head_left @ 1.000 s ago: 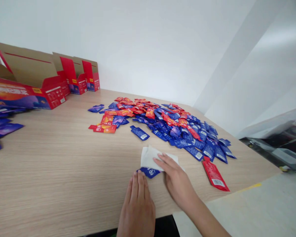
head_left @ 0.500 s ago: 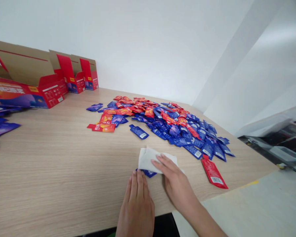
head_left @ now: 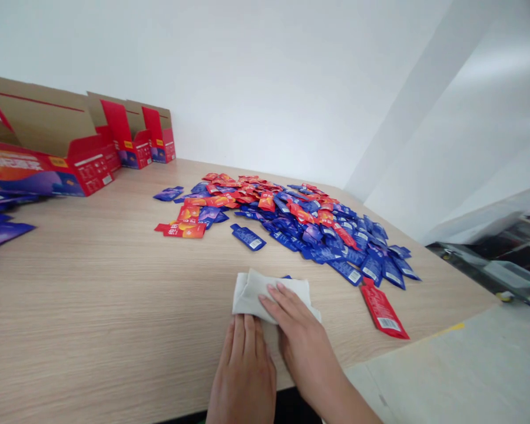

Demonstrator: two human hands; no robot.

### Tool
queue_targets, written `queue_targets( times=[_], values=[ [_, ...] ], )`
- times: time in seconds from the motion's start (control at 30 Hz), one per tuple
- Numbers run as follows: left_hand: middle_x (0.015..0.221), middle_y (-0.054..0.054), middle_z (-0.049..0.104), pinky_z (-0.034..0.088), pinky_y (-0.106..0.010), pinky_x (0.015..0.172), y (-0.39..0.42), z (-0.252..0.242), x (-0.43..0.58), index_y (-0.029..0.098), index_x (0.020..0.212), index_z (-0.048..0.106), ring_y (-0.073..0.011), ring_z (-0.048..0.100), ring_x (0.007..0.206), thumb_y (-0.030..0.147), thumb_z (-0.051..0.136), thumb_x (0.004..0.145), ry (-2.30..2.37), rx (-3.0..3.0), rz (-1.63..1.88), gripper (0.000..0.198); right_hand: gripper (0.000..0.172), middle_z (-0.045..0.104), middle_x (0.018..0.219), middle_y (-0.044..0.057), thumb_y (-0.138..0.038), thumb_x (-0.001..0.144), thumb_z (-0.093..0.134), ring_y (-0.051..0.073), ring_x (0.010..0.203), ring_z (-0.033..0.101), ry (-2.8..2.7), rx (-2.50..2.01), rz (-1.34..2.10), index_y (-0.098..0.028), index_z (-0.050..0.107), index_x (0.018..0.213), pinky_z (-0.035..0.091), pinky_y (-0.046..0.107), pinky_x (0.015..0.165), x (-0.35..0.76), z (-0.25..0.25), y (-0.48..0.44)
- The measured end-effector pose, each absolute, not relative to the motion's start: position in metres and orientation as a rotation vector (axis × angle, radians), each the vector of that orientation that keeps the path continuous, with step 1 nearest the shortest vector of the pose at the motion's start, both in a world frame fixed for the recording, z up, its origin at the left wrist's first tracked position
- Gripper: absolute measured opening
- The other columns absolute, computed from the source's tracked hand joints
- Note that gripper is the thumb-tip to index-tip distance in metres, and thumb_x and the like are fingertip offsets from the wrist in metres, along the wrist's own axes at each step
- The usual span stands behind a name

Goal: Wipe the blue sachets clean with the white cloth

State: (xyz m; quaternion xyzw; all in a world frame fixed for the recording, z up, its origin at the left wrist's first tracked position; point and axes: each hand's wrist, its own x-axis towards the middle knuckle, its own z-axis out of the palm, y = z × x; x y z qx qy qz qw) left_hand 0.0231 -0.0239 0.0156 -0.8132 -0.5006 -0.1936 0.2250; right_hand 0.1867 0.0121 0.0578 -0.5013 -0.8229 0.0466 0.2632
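My right hand (head_left: 298,330) presses a folded white cloth (head_left: 249,292) down, its fingers bent over the top and its thumb out of sight. Under that cloth lies a blue pouch (head_left: 287,277), of which only a small corner shows past the far edge. My left hand (head_left: 245,365) rests flat on the table with its fingers extended side by side. Its fingertips meet the near edge of the cloth, and whether they touch the pouch is hidden.
Beyond the hands spreads a heap of blue and red pouches (head_left: 309,215). A single blue pouch (head_left: 248,237) lies before it, and a red pouch (head_left: 384,309) to the right near the table edge. Open red cartons (head_left: 88,168) stand at the left, with more blue pouches (head_left: 6,231) beside them.
My right hand and the cloth have slid left and toward me. The cloth now covers the part of the blue pouch that showed by my left fingertips. My left hand stays nearly in place.
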Motion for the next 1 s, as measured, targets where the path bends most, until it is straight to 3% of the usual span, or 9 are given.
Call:
queue_targets(
  times=[0.13, 0.2, 0.37, 0.5, 0.63, 0.77, 0.93, 1.0],
  values=[
    [0.146, -0.02, 0.065, 0.049, -0.042, 0.114, -0.025, 0.02, 0.029, 0.0, 0.137, 0.062, -0.0324, 0.057, 0.138, 0.029, 0.05, 0.095, -1.424, -2.163, -0.638, 0.053, 0.078, 0.056, 0.157, 0.013, 0.008, 0.08, 0.04, 0.031, 0.147, 0.052, -2.069, -1.709, 0.037, -0.019, 0.061, 0.151, 0.045, 0.058, 0.121, 0.239, 0.063, 0.018],
    [0.144, -0.02, 0.066, 0.048, -0.043, 0.114, -0.025, 0.021, 0.034, 0.0, 0.135, 0.063, -0.0318, 0.057, 0.138, 0.028, 0.049, 0.094, -1.474, -2.144, -0.688, 0.052, 0.073, 0.061, 0.153, 0.013, 0.006, 0.083, 0.041, 0.031, 0.143, 0.056, -1.971, -1.79, 0.024, -0.02, 0.064, 0.148, 0.046, 0.058, 0.121, 0.254, 0.068, 0.018],
    [0.143, -0.022, 0.066, 0.05, -0.044, 0.114, -0.025, 0.018, 0.032, 0.0, 0.135, 0.063, -0.0339, 0.058, 0.137, 0.026, 0.05, 0.094, -1.421, -2.17, -0.623, 0.051, 0.07, 0.056, 0.159, 0.004, 0.001, 0.092, 0.04, 0.023, 0.149, 0.05, -1.988, -1.422, 0.142, -0.031, 0.06, 0.151, 0.043, 0.051, 0.123, 0.21, 0.07, 0.012],
    [0.134, -0.019, 0.071, 0.051, -0.044, 0.112, -0.024, 0.016, 0.023, 0.005, 0.133, 0.066, -0.0313, 0.064, 0.128, 0.023, 0.051, 0.094, -1.394, -2.222, -0.523, 0.045, 0.083, 0.061, 0.155, 0.003, 0.01, 0.079, 0.042, 0.021, 0.149, 0.05, -2.189, -1.233, 0.226, -0.031, 0.062, 0.149, 0.044, 0.049, 0.124, 0.179, 0.06, 0.011],
    [0.146, -0.021, 0.064, 0.049, -0.043, 0.114, -0.024, 0.017, 0.026, 0.002, 0.139, 0.061, -0.0325, 0.056, 0.139, 0.027, 0.051, 0.095, -1.393, -2.201, -0.575, 0.052, 0.08, 0.058, 0.157, 0.005, 0.008, 0.081, 0.041, 0.024, 0.149, 0.05, -2.087, -1.505, 0.137, -0.028, 0.062, 0.149, 0.041, 0.052, 0.125, 0.222, 0.056, 0.016],
    [0.146, -0.021, 0.064, 0.047, -0.043, 0.115, -0.025, 0.019, 0.035, -0.001, 0.135, 0.064, -0.0326, 0.056, 0.139, 0.028, 0.05, 0.093, -1.461, -2.158, -0.692, 0.053, 0.069, 0.063, 0.152, 0.009, 0.003, 0.085, 0.042, 0.029, 0.143, 0.057, -1.897, -1.807, 0.021, -0.021, 0.067, 0.144, 0.044, 0.054, 0.122, 0.268, 0.062, 0.021],
    [0.14, -0.02, 0.069, 0.05, -0.043, 0.113, -0.024, 0.02, 0.035, 0.001, 0.131, 0.067, -0.0327, 0.06, 0.134, 0.028, 0.05, 0.094, -1.45, -2.145, -0.628, 0.05, 0.066, 0.06, 0.155, 0.004, -0.001, 0.093, 0.041, 0.023, 0.146, 0.054, -1.992, -1.444, 0.129, -0.029, 0.061, 0.15, 0.045, 0.05, 0.122, 0.222, 0.064, 0.015],
    [0.134, -0.018, 0.072, 0.051, -0.044, 0.112, -0.024, 0.019, 0.031, 0.004, 0.129, 0.069, -0.0322, 0.064, 0.129, 0.028, 0.051, 0.094, -1.428, -2.169, -0.56, 0.046, 0.075, 0.059, 0.156, 0.003, 0.004, 0.087, 0.043, 0.021, 0.148, 0.051, -2.12, -1.271, 0.204, -0.031, 0.06, 0.15, 0.044, 0.048, 0.123, 0.196, 0.061, 0.012]
  ],
)
